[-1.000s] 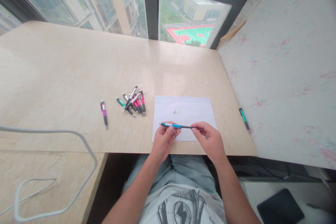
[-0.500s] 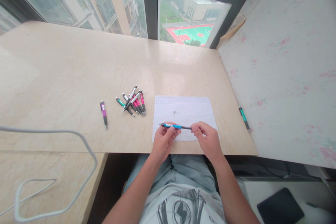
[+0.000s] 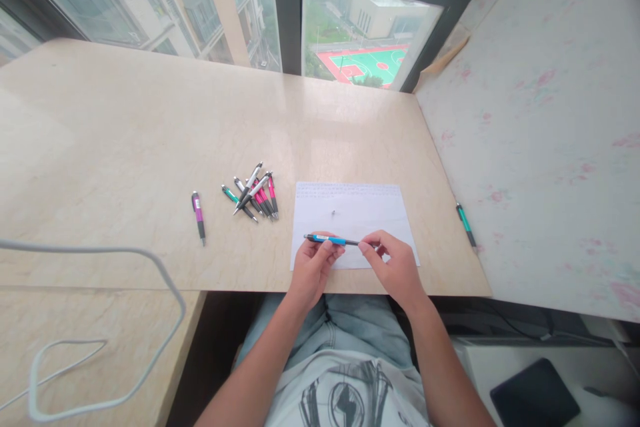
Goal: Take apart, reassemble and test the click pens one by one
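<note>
A blue and black pen [image 3: 334, 239] lies nearly level between my two hands, above the lower part of a white sheet of paper [image 3: 360, 213]. My left hand [image 3: 313, 263] grips its blue barrel between thumb and fingers. At the pen's dark right end, my right hand [image 3: 393, 261] pinches with thumb and forefinger; part of that end is hidden by the fingers. A small metallic pen tip [image 3: 333, 213], too tiny to make out fully, rests on the paper just beyond. Rows of faint writing run along the sheet's top edge.
Left of the paper lies a pile of pens [image 3: 253, 193] in white, pink and green. A purple pen [image 3: 199, 217] sits farther left, and a green pen [image 3: 466, 224] lies by the right wall. A grey cable [image 3: 125, 251] loops at lower left.
My right thumb and forefinger have shifted slightly left along the pen's dark end. My left hand stays in place on the barrel.
</note>
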Demonstrator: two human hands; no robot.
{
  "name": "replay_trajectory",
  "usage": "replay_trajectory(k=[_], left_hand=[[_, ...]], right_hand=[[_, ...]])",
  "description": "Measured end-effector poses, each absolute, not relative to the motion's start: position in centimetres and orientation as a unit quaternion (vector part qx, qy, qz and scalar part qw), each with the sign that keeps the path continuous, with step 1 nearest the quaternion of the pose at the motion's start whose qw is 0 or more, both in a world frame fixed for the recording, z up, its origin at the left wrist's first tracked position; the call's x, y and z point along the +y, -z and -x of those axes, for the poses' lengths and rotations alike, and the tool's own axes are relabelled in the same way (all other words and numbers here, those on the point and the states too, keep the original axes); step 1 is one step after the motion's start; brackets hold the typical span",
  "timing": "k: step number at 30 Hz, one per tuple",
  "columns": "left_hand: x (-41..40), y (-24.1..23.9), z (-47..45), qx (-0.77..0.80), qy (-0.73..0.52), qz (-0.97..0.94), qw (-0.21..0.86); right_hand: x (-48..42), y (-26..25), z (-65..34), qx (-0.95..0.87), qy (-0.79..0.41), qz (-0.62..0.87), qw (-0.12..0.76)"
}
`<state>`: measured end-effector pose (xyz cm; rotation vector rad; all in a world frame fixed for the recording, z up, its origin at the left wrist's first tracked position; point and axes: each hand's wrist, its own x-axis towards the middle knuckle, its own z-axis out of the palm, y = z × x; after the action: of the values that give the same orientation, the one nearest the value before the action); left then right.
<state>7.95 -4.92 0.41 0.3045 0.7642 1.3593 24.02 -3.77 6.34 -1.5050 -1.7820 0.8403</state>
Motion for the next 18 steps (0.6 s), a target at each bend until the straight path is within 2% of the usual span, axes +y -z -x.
replay_trajectory(k=[4, 18], left_hand=[[-4.94, -0.57, -8.01, 0.350, -0.611, -0.143, 0.696], [-4.96, -0.60, -8.10, 0.354, -0.618, -0.126, 0.690]], right_hand=[[-3.73, -6.30, -23.96, -0.688, -0.312, 0.579, 0.306], [-3.64, -6.09, -23.60, -0.680, -0.316, 0.567, 0.342]])
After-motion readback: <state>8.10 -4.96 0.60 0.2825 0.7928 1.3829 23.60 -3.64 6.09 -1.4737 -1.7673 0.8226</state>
